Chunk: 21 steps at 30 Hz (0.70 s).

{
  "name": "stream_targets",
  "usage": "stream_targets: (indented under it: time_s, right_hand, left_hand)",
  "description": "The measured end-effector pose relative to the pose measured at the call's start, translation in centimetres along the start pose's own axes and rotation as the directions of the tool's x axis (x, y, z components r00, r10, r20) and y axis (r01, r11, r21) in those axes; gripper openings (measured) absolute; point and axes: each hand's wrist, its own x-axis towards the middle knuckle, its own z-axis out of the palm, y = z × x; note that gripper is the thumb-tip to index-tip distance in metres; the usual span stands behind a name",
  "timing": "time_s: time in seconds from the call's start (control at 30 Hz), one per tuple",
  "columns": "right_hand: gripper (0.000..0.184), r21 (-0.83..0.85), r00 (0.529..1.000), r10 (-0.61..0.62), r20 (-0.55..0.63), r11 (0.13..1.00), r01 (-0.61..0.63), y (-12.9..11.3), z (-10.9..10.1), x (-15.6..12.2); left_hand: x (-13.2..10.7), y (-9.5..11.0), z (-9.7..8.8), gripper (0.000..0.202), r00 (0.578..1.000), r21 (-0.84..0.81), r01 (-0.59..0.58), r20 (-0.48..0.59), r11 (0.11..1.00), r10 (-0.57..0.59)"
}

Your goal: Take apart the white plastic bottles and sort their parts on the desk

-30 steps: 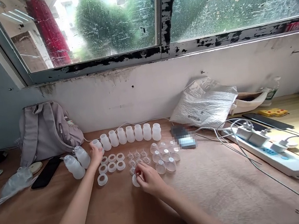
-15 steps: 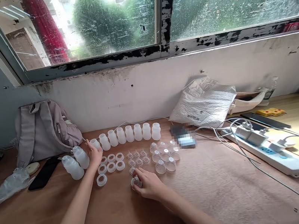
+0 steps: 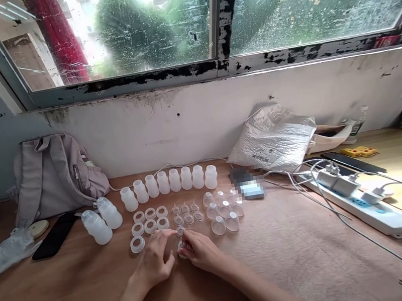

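Note:
My right hand has its fingers closed in a pinch around a small clear piece, which looks like a bottle nipple. Fingers cover most of it, so I cannot tell whether a ring is fitted around it. My left hand is open, fingers stretched and thumb apart, its index fingertip beside or touching a loose nipple. Beyond my hands lie rows of clear nipples. White collar rings lie to their left, and clear domed caps stand to their right.
Several frosted bottles line the back. Two capped bottles stand left, near a black phone, a plastic bag and a grey backpack. Rightward are a silver pouch and a power strip with trailing cables.
My left hand has let go of the leftmost frosted bottle and come right and nearer, beside my right hand. My right hand has stayed almost in place with the small clear piece.

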Motion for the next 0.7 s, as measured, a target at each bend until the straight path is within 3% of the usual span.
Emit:
stream_targets:
  time_s: [0.13, 0.33, 0.5, 0.6, 0.7]
  right_hand:
    - [0.022, 0.055, 0.999, 0.032, -0.006, 0.998, -0.032, 0.0, 0.3, 0.3]
    - [0.034, 0.121, 0.998, 0.068, 0.019, 0.99, -0.07, -0.5, -0.2, 0.5]
    - [0.024, 0.171, 0.973, 0.175, -0.148, 0.974, -0.149, -0.4, -0.8, 0.7]
    - [0.02, 0.1, 0.928, 0.281, -0.244, 0.959, -0.264, 0.5, -1.0, 0.8]
    - [0.015, 0.004, 0.916, 0.296, -0.269, 0.952, -0.307, 1.4, -1.2, 0.8]
  left_hand:
    - [-0.2, 0.7, 0.7, 0.053, 0.992, -0.049, 0.059, 0.114, 0.997, -0.053]
    - [-0.1, 0.6, 1.1, 0.038, 0.985, -0.045, 0.108, 0.14, 0.993, -0.101]
    - [0.0, 0.1, 0.1, 0.035, 0.984, 0.064, 0.142, 0.096, 0.988, -0.148]
    - [-0.1, -0.7, -0.4, 0.026, 0.973, 0.158, 0.207, 0.066, 0.965, -0.22]
    - [-0.3, -1.4, -0.8, 0.024, 0.966, 0.234, 0.236, 0.049, 0.943, -0.254]
